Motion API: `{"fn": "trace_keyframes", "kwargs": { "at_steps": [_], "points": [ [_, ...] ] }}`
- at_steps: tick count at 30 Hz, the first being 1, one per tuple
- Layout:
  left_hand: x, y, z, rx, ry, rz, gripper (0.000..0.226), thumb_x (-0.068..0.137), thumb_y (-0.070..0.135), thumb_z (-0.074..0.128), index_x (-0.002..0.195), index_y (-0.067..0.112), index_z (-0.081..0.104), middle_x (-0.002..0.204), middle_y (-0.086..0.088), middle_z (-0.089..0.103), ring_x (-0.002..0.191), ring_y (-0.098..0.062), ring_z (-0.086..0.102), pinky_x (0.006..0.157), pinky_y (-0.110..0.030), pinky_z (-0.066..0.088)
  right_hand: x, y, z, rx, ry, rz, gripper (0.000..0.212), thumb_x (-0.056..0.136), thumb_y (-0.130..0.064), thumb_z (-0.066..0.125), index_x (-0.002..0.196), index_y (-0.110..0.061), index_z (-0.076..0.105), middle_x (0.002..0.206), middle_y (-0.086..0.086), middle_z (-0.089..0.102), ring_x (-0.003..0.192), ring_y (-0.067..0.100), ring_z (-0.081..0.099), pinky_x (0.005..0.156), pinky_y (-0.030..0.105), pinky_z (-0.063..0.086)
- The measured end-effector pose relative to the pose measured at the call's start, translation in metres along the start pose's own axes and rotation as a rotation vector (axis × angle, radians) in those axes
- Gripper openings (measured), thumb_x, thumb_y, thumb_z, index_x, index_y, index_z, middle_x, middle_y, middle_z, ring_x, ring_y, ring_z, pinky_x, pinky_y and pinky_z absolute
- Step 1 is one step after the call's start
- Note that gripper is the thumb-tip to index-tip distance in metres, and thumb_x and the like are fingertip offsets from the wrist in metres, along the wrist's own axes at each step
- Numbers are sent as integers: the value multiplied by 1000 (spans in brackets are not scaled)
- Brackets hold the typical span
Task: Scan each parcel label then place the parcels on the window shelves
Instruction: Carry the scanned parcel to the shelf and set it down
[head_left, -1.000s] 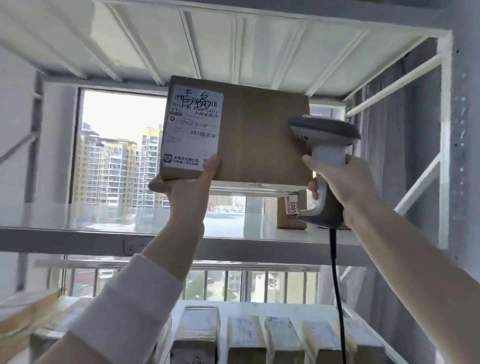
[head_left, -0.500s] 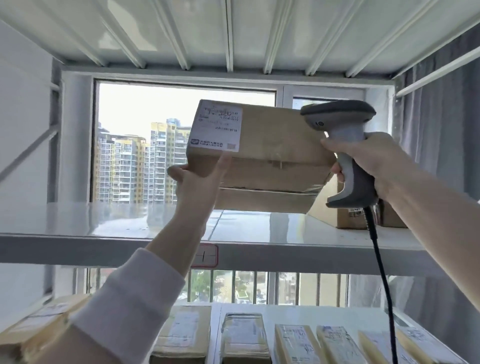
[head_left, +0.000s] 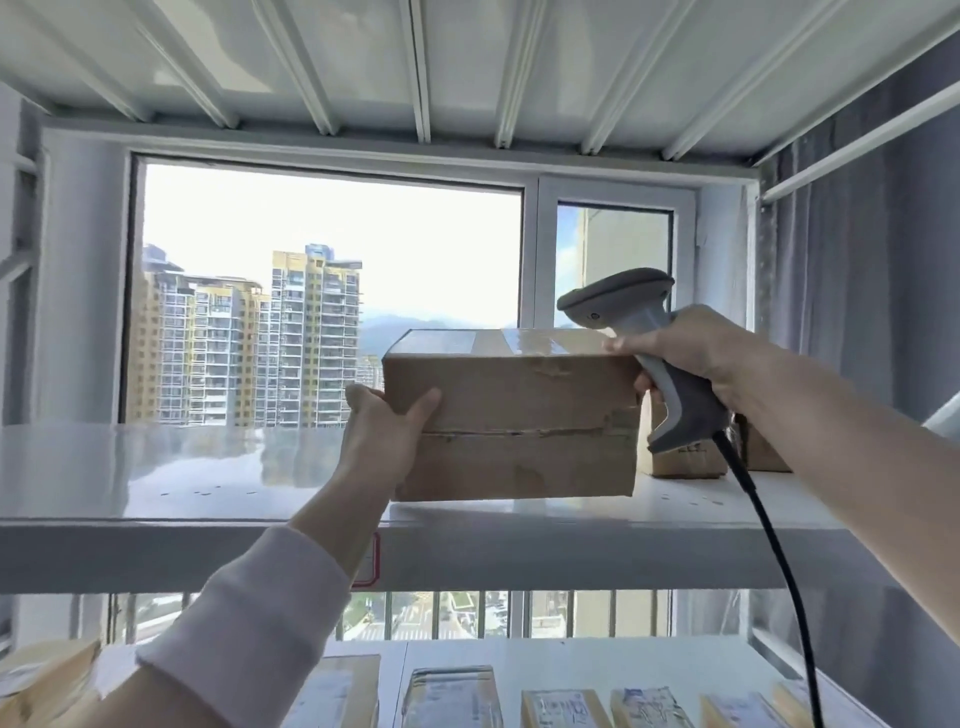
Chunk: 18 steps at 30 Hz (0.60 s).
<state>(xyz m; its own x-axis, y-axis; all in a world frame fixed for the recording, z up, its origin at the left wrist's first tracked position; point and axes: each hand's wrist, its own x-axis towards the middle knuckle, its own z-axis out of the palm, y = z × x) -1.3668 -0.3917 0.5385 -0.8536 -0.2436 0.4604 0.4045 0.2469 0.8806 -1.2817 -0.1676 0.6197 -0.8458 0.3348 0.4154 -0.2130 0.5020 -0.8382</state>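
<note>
The left grip (head_left: 382, 441), a bare hand reaching up from a pale pink sleeve (head_left: 249, 623), was clamped on the lower left corner of a brown cardboard parcel (head_left: 514, 415). The thumb lay across the front face and the fingers wrapped round the left end. The parcel sat low on the white middle shelf (head_left: 156, 483) in front of the window (head_left: 332, 260), its long side facing the camera and glossy tape across its top. Whether its underside touched the shelf could not be told.

The right grip (head_left: 696, 348) was curled tight round the handle of a grey barcode scanner (head_left: 683, 410), held upright at the parcel's right end with its head pointing left above the parcel's top. The thumb tip reached the parcel's upper right corner. A black cable (head_left: 769, 525) ran down from the scanner's base, past the shelf edge.

Behind the scanner, two more cardboard boxes (head_left: 685, 462) stood on the same shelf near its right end, partly hidden. A red-edged tag (head_left: 373, 566) was stuck on the shelf's front edge, just beside the left wrist. On the lower shelf (head_left: 597, 654), a row of labelled parcels (head_left: 563, 709) lay side by side. A grey curtain (head_left: 857, 312) hung at the right.
</note>
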Motion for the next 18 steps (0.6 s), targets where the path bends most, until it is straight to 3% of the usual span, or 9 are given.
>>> {"fn": "trace_keyframes", "kwargs": {
  "at_steps": [5, 10, 13, 16, 18],
  "points": [
    [14, -7, 10, 120, -38, -2, 74, 86, 39, 64, 137, 0, 27, 135, -21, 47, 121, -36, 49, 101, -47, 41, 20, 19, 1, 58, -39, 76, 22, 83, -22, 71, 81, -5, 57, 40, 6, 59, 27, 12, 51, 32, 15, 42],
    [21, -8, 9, 218, -75, -5, 71, 87, 40, 63, 133, -2, 30, 129, -20, 51, 113, -35, 53, 92, -43, 45, 31, 25, 3, 112, -55, 112, 30, 83, -26, 71, 99, -4, 56, 41, 6, 60, 34, 15, 53, 33, 16, 42],
    [21, -5, 6, 281, -88, 7, 70, 87, 42, 61, 132, -3, 31, 124, -20, 50, 108, -33, 52, 85, -39, 43, 33, 28, -1, 148, -86, 119, 28, 83, -26, 71, 95, -6, 56, 42, 7, 61, 31, 14, 54, 35, 18, 44],
    [18, -6, 5, 282, -126, -28, 79, 84, 45, 64, 135, 0, 23, 133, -21, 44, 123, -34, 45, 94, -39, 41, 31, 31, -8, 210, -84, 113, 23, 84, -26, 70, 89, -7, 57, 41, 6, 60, 37, 16, 55, 42, 23, 47],
    [11, -3, 5, 299, -55, 26, 81, 80, 47, 66, 133, 7, 21, 139, -19, 35, 131, -33, 33, 102, -43, 35, 30, 32, -14, 280, -52, 77, 24, 83, -27, 70, 92, -7, 60, 51, 8, 64, 48, 20, 55, 49, 27, 48]
  ]
}}
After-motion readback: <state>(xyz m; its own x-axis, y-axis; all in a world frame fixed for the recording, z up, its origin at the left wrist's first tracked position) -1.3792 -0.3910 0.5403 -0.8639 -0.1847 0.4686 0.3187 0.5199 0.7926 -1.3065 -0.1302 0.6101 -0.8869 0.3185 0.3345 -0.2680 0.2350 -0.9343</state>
